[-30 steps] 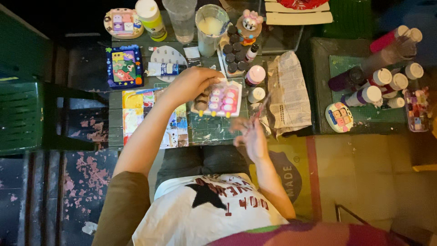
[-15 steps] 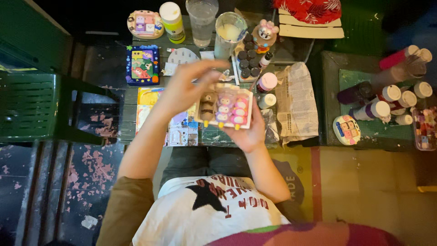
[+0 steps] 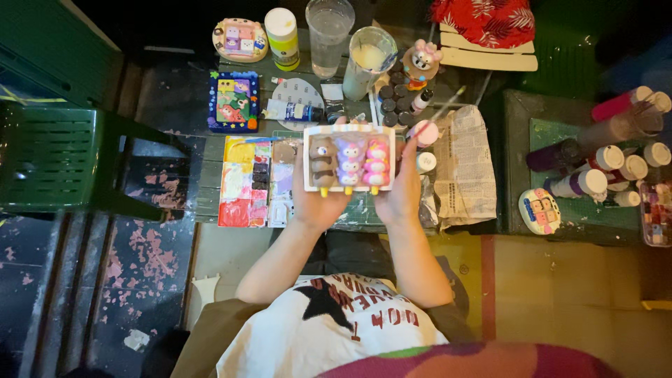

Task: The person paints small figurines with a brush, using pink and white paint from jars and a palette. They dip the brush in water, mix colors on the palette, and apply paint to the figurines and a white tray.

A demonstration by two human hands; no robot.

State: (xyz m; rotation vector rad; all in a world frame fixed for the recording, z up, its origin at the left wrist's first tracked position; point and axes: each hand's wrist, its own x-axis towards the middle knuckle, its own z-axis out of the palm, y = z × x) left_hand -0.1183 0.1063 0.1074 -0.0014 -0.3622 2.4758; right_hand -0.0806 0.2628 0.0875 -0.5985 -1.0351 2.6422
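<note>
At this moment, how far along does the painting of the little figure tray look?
Done: the three figures in the white tray look fully coloured, brown, purple and pink. In hand: the left hand and the right hand hold the tray up above the table, and the right also keeps a paintbrush. Left: the tray's rim looks mostly plain white; I cannot tell whether more painting is planned.

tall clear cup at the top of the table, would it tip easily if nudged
Probably yes: the clear cup is tall and narrow and looks nearly empty, so likely light. It stands among a yellow-labelled bottle and a paint-water cup, so tipping it would likely knock a neighbour.
</note>
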